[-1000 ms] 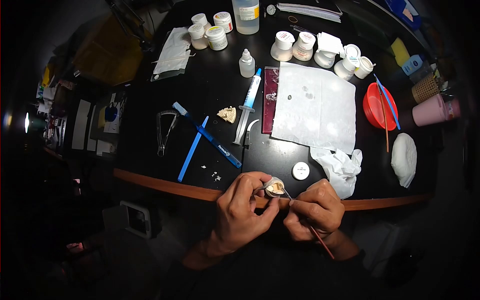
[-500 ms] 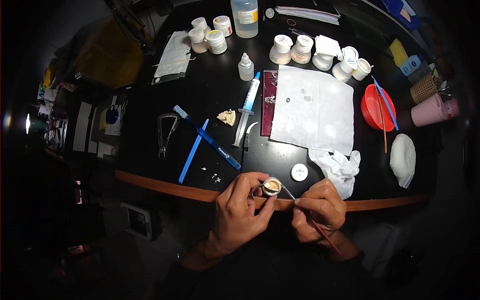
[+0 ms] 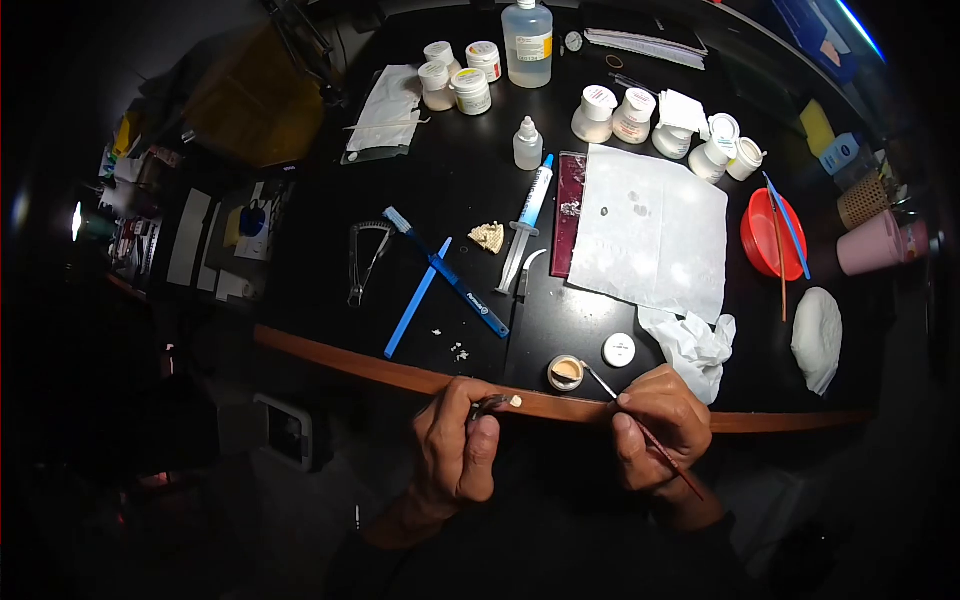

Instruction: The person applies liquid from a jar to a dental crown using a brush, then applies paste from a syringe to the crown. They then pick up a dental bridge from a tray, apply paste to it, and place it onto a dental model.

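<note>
- The jar (image 3: 566, 372), earlier held up in the left hand (image 3: 455, 450), is now set on the desk (image 3: 440, 180) edge, at 1 o'clock from it.
- The left grip is clamped on tweezers (image 3: 490, 404) alone.
- The right hand (image 3: 660, 425) is closed on the brush (image 3: 650, 440), tip beside the jar.

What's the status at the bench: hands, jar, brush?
Left hand pinches tweezers holding a small white piece. Right hand holds brush, tip at open jar on the table. Nothing between them.
</note>
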A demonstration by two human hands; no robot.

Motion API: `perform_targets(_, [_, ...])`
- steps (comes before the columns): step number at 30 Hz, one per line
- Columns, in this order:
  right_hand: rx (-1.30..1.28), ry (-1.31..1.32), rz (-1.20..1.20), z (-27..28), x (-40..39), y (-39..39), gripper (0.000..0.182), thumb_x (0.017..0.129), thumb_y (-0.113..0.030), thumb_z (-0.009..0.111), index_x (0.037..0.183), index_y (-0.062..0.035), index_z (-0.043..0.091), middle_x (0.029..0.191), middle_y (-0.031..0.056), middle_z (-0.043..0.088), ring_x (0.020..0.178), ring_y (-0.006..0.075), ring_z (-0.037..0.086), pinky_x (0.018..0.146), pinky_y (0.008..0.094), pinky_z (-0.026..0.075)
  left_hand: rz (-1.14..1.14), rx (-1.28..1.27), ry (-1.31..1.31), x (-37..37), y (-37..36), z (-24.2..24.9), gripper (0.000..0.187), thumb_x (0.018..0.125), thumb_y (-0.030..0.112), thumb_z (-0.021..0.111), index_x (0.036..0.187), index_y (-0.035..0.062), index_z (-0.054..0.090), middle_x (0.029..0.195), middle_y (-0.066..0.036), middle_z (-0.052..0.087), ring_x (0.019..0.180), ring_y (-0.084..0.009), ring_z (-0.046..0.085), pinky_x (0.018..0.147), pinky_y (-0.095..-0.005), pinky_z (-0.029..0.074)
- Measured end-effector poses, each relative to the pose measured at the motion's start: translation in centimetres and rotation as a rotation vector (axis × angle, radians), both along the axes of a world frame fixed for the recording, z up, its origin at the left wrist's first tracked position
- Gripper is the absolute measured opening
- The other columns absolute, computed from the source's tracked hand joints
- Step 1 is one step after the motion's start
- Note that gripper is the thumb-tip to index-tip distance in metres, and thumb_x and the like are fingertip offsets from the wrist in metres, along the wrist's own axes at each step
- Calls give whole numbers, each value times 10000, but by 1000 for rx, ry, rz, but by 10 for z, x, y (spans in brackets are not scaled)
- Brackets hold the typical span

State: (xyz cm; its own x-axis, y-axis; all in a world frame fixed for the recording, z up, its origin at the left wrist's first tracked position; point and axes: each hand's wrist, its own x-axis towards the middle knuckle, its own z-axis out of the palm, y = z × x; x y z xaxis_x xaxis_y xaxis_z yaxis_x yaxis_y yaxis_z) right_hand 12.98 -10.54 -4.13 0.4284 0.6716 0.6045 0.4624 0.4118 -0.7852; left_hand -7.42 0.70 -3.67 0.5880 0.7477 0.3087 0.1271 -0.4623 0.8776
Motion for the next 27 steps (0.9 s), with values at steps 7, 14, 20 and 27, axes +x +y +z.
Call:
perform_targets(7, [0,34,83,-2,-5,6,192,778,83,717,965,40,710,783,128,718,639,216,673,586,299,504,146,25,83,1,-12,-8,148,1044,74,618,1043,-61,677,829,-91,671,678,-96,614,600,-248,478])
perform_targets(14, [-3,-36,102,-2,-11,10,214,750,82,740,954,21,719,818,131,732,642,229,689,584,311,533,116,-134,66,-2,-17,-21,91,1011,10,685,1051,-72,682,825,-66,699,657,-62,657,580,-186,510])
perform_targets(20, [20,-180,44,-7,-19,18,276,682,78,773,943,-5,738,801,105,722,640,212,692,560,292,545,106,-123,38,-1,-14,-25,79,1003,-12,680,1036,-83,686,798,-77,712,652,-67,671,583,-185,522])
perform_targets(27, [25,-240,70,-9,-17,20,295,688,87,748,976,28,729,810,133,728,648,227,699,582,299,555,118,-130,34,0,-12,-27,70,986,1,709,1016,-61,697,779,-69,706,629,-70,659,557,-202,497])
